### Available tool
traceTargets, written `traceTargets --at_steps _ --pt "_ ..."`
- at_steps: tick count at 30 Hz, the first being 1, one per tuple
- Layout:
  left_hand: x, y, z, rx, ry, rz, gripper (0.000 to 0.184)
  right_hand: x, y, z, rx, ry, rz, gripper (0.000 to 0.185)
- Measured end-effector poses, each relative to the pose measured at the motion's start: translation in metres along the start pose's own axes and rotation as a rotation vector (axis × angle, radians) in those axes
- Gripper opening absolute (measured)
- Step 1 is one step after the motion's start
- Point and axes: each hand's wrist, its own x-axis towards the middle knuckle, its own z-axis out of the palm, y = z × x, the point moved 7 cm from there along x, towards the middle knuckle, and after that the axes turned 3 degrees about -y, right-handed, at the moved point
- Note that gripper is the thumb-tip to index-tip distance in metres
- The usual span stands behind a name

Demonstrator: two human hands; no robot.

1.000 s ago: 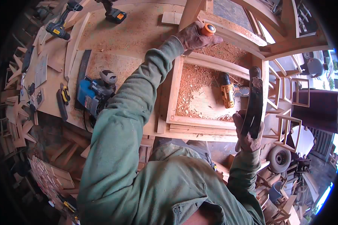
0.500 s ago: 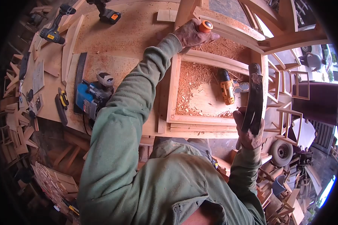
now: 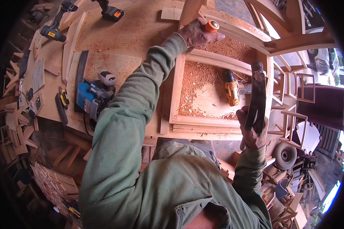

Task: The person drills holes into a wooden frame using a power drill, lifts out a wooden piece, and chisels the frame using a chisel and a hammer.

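Note:
My left hand [image 3: 198, 33] is closed around an orange-handled chisel [image 3: 212, 26], held upright at a joint of the wooden frame [image 3: 176, 91]; its blade is hidden below my hand. In my right hand [image 3: 255, 134] is a claw hammer [image 3: 258, 86], raised over the frame's right side with its dark head towards me. The hammer's handle is mostly hidden. Inside the frame, among wood shavings [image 3: 195, 84], lies a yellow drill [image 3: 231, 87].
A blue power tool [image 3: 90, 97] rests left of my left arm, near yellow-handled pliers [image 3: 64, 97]. Other drills [image 3: 53, 32] lie at the workbench's [image 3: 118, 30] far left. A chair frame [image 3: 305, 42] rises at the upper right. Wood scraps [image 3: 23, 141] and a wheel [image 3: 285, 155] surround the bench.
The hammer head has shifted slightly up and left. My left hand and the chisel stay almost in place at the frame.

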Motion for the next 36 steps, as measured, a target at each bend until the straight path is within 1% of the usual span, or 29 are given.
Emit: traceTargets --at_steps 1,2,4,7,9,12,13,14,16,17,19,20,21,22,23,24,25,26,27,28,30,31,32,33,34,35,36 --pt "0.0 0.0 -0.001 0.032 -0.002 -0.017 0.029 0.001 0.001 0.001 0.028 0.002 0.005 0.022" --pt "-0.002 0.001 -0.004 0.164 0.001 -0.034 0.024 0.003 0.002 0.002 0.037 -0.001 0.013 0.022" --pt "-0.006 0.002 -0.009 0.259 0.025 -0.037 0.019 0.007 0.004 0.005 0.039 -0.012 0.032 0.022" --pt "-0.015 0.006 -0.009 0.17 0.081 -0.007 0.024 0.016 -0.015 0.008 -0.071 -0.085 0.015 0.027" --pt "-0.023 0.013 -0.009 0.146 0.11 -0.006 0.032 0.024 -0.027 0.013 0.014 -0.118 -0.055 0.027" --pt "-0.031 0.022 -0.008 0.206 0.11 0.077 0.034 0.039 -0.047 0.007 -0.231 -0.095 -0.131 0.027" --pt "-0.034 0.024 -0.009 0.245 0.121 0.102 0.035 0.043 -0.066 0.009 -0.126 -0.041 -0.194 0.027" --pt "-0.036 0.02 -0.01 0.19 0.123 0.096 0.032 0.046 -0.082 0.005 -0.182 -0.032 -0.211 0.026" --pt "-0.04 0.016 -0.01 0.075 0.126 0.081 0.026 0.045 -0.134 -0.001 -0.437 0.157 -0.532 0.025" --pt "-0.042 0.02 -0.009 0.029 0.137 0.104 0.027 0.042 -0.157 -0.001 -0.589 0.279 -0.613 0.025" --pt "-0.046 0.024 -0.008 -0.073 0.16 0.144 0.028 0.046 -0.165 0.003 -0.574 0.351 -0.702 0.031" --pt "-0.048 0.025 -0.008 0.017 0.179 0.101 0.027 0.047 -0.169 0.005 -0.568 0.388 -0.745 0.034" --pt "-0.049 0.026 -0.007 0.106 0.195 0.057 0.026 0.052 -0.151 0.012 -0.469 0.344 -0.697 0.036" --pt "-0.054 0.031 -0.006 0.34 0.217 -0.049 0.024 0.06 -0.124 0.027 -0.521 0.284 -0.675 0.037" --pt "-0.05 0.029 -0.012 0.469 0.194 0.19 0.023 0.067 -0.097 0.042 -0.571 0.222 -0.654 0.038" --pt "-0.052 0.028 -0.009 0.523 0.196 0.324 0.022 0.073 -0.072 0.057 -0.774 0.141 -0.649 0.037" --pt "-0.055 0.034 -0.005 0.579 0.203 0.459 0.022 0.072 -0.073 0.055 -0.771 0.096 -0.588 0.034" --pt "-0.055 0.035 -0.008 0.584 0.258 0.503 0.022 0.08 -0.082 0.054 -0.769 0.051 -0.558 0.032" --pt "-0.059 0.035 -0.004 0.536 0.248 0.44 0.022 0.082 -0.089 0.055 -0.763 0.002 -0.513 0.029" --pt "-0.062 0.036 0.0 0.488 0.24 0.377 0.022 0.076 -0.1 0.046 -0.787 0.047 -0.438 0.028" --pt "-0.055 0.028 -0.004 0.317 0.135 0.099 0.021 0.077 -0.14 0.028 -0.837 0.142 -0.342 0.025" --pt "-0.053 0.006 -0.008 0.302 0.159 0.081 0.02 0.068 -0.164 0.013 -0.738 0.244 -0.394 0.025" --pt "-0.051 0.004 -0.007 0.257 0.139 0.073 0.02 0.061 -0.184 -0.003 -0.631 0.349 -0.44 0.025" --pt "-0.051 0.002 -0.006 0.21 0.116 0.062 0.019 0.051 -0.204 -0.013 -0.543 0.435 -0.6 0.026" --pt "-0.051 -0.002 -0.005 0.159 0.091 0.05 0.018 0.046 -0.208 -0.015 -0.301 0.436 -0.672 0.028" --pt "-0.049 -0.01 -0.007 0.201 0.06 0.072 0.018 0.04 -0.211 -0.017 -0.063 0.43 -0.756 0.03" --pt "-0.047 -0.022 -0.011 0.242 0.032 0.093 0.017 0.042 -0.203 -0.005 0.323 0.331 -0.735 0.031"
